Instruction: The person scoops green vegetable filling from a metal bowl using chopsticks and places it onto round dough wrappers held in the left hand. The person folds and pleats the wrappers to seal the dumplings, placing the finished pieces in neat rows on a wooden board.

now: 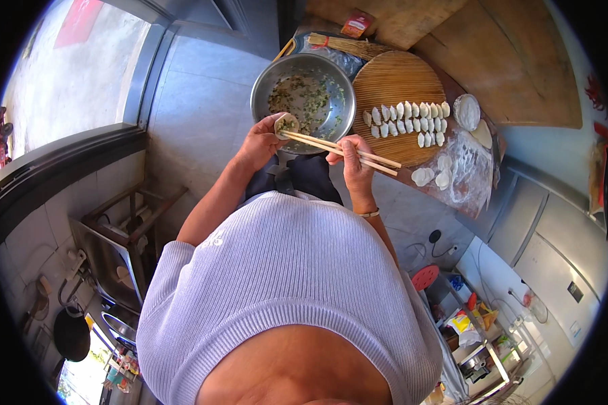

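My left hand (258,143) is closed around the edge of a round dumpling wrapper (287,123) with green filling on it. In my right hand (353,162) is a pair of wooden chopsticks (375,160), whose tips touch the filling in the wrapper. Both hands are at the near rim of a large metal bowl (349,125). Chopped green filling (311,94) is spread over the bowl's bottom and side. To the right, rows of folded dumplings (412,111) lie on a round slatted tray (385,77).
Loose wrappers (442,177) and crumpled clear plastic (467,165) lie right of the tray. Beside them is a small round container (466,111) of white powder. A straw brush (351,47) rests behind the bowl. A metal-framed stand (118,250) is at my left.
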Demonstrator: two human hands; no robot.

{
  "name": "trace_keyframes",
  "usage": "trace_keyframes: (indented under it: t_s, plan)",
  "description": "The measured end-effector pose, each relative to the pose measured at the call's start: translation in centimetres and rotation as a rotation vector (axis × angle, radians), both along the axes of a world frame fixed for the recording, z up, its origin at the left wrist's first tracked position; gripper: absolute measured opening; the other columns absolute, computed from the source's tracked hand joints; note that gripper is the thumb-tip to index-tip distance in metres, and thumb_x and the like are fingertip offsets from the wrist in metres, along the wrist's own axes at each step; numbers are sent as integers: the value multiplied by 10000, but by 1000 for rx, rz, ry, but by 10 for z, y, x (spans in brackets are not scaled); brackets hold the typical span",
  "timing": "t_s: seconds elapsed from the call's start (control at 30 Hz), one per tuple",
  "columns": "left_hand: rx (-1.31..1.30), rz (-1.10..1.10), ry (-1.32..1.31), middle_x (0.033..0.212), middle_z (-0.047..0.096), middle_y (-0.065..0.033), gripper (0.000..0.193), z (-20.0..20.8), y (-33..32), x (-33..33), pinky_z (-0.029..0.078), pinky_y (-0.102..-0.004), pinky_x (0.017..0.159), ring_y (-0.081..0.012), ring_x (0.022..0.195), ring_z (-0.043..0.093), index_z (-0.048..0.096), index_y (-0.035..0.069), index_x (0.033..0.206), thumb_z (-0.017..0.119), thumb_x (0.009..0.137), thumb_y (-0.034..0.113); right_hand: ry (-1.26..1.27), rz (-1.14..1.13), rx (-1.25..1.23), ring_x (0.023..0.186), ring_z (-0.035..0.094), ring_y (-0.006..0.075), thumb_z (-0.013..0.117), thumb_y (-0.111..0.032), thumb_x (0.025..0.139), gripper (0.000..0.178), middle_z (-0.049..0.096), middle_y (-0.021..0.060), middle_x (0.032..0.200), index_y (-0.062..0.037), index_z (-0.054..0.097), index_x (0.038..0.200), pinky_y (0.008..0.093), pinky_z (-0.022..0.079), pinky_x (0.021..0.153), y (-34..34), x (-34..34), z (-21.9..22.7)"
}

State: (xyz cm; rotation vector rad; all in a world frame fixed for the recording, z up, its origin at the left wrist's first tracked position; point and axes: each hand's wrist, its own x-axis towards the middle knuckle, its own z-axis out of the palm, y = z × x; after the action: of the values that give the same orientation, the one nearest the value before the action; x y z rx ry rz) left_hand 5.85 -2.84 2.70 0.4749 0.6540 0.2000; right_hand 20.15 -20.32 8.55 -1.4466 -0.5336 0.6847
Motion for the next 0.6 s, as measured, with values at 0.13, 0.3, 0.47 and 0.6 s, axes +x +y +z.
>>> trace_keyframes:
  t_s: [0.13,0.3,0.47,0.6]
  plan:
    - [-82,21,-21,1181,596,-98,561,-6,4,-5,465,-359,977,-243,1121,574,535,8,1230,384,727,-189,148,-108,25,515,592,120,513,-221,966,241,611,78,620,-2,546,871,239,511,520,-4,1,2]
    - [-91,9,-43,1186,592,-113,446,-4,3,-6,462,-371,980,-251,1131,566,531,15,1234,426,816,-99,367,-209,92,555,605,154,501,-224,969,227,607,95,676,-11,538,901,263,515,511,-16,11,-3]
    - [-157,33,-47,1189,585,-123,370,-1,3,-7,464,-385,974,-257,1115,570,520,23,1237,435,968,262,303,-258,38,540,600,146,507,-259,967,257,609,90,674,-19,534,879,251,511,487,-16,14,-11]
    - [-134,28,-45,1194,580,-124,521,-7,4,-6,462,-392,973,-255,1102,572,529,31,1218,398,971,471,306,-206,43,537,601,146,510,-275,965,272,614,97,688,-19,534,878,245,514,490,-14,10,-10]
